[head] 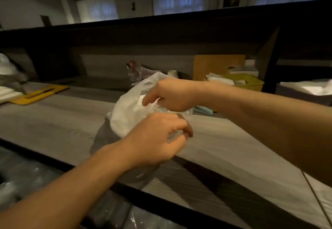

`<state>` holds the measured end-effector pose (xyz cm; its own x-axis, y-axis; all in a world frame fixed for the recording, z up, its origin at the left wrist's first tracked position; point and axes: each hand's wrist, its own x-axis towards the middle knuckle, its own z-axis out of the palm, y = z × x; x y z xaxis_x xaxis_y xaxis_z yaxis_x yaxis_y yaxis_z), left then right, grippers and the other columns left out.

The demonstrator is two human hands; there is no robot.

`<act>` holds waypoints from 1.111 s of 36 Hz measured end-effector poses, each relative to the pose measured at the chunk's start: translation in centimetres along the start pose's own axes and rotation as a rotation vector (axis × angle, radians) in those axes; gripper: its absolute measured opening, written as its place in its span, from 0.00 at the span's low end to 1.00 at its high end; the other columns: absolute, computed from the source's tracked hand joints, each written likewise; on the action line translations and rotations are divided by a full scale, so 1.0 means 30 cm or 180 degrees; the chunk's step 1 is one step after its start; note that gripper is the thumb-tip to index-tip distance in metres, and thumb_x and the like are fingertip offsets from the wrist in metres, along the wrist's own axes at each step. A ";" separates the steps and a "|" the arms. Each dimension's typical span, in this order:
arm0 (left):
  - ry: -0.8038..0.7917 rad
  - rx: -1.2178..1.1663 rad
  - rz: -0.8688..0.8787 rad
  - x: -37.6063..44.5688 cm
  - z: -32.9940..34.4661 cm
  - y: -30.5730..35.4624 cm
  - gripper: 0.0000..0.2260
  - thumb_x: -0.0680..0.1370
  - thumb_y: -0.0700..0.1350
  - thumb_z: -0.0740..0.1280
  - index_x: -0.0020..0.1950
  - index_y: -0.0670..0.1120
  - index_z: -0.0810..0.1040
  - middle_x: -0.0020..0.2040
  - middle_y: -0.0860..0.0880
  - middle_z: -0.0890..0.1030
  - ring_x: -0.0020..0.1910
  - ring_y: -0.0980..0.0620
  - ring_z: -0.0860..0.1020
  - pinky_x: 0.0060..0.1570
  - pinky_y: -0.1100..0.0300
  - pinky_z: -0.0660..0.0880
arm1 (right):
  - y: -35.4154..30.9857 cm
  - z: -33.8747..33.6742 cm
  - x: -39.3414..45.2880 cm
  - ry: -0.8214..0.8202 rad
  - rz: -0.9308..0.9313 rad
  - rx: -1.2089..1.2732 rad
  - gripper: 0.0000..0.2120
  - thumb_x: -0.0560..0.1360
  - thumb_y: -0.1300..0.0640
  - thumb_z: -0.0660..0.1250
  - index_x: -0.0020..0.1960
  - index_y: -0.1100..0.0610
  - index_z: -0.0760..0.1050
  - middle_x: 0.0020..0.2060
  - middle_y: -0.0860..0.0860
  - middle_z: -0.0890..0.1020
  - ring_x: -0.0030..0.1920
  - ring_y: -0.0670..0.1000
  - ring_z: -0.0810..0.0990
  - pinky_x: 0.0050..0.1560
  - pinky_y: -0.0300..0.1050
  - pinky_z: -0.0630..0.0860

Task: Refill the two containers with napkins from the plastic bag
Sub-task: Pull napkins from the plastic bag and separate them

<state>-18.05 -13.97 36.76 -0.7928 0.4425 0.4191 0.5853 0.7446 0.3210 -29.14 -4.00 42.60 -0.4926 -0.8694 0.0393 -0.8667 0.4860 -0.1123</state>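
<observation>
A clear plastic bag (pixel 129 110) full of white napkins stands on the grey wooden counter (pixel 224 139), in the middle of the view. My right hand (pixel 170 94) pinches the bag's upper rim on the far side. My left hand (pixel 158 139) pinches the plastic at the near rim. A flat yellow wooden napkin holder (pixel 38 94) lies on the counter at the left. A yellow-green basket (pixel 251 83) with white folded things in it stands at the back right.
A glass (pixel 133 75), a small white roll (pixel 172 73) and a light wooden board (pixel 219 65) stand at the back under a dark shelf. White cloth (pixel 7 69) lies at the far left. Crinkled plastic (pixel 27 178) lies below the counter's dark front edge.
</observation>
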 end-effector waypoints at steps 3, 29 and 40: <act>0.0501 0.0575 -0.0182 -0.070 -0.051 -0.078 0.08 0.77 0.45 0.66 0.51 0.51 0.83 0.48 0.58 0.81 0.50 0.63 0.76 0.52 0.68 0.73 | -0.034 0.033 0.063 0.0299 -0.0262 -0.0320 0.16 0.81 0.59 0.66 0.67 0.50 0.76 0.61 0.47 0.81 0.57 0.47 0.78 0.65 0.47 0.73; 0.0415 0.0648 -0.0870 -0.122 0.071 -0.282 0.13 0.77 0.42 0.73 0.61 0.48 0.83 0.59 0.49 0.83 0.57 0.49 0.81 0.59 0.60 0.73 | -0.080 0.049 0.223 -0.1026 0.0830 0.0557 0.25 0.81 0.47 0.65 0.76 0.51 0.65 0.69 0.51 0.72 0.68 0.53 0.71 0.64 0.50 0.69; 0.0321 0.0588 -0.0861 -0.129 0.067 -0.287 0.12 0.78 0.46 0.71 0.61 0.52 0.82 0.61 0.53 0.82 0.60 0.53 0.78 0.61 0.58 0.75 | -0.060 0.059 0.217 -0.0474 0.1287 0.1936 0.19 0.83 0.56 0.63 0.72 0.60 0.69 0.62 0.55 0.79 0.48 0.48 0.81 0.33 0.32 0.77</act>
<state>-20.36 -21.09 30.66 -0.8889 0.1717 0.4247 0.3080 0.9103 0.2766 -30.65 -10.68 41.29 -0.7106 -0.6571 -0.2516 -0.4023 0.6728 -0.6209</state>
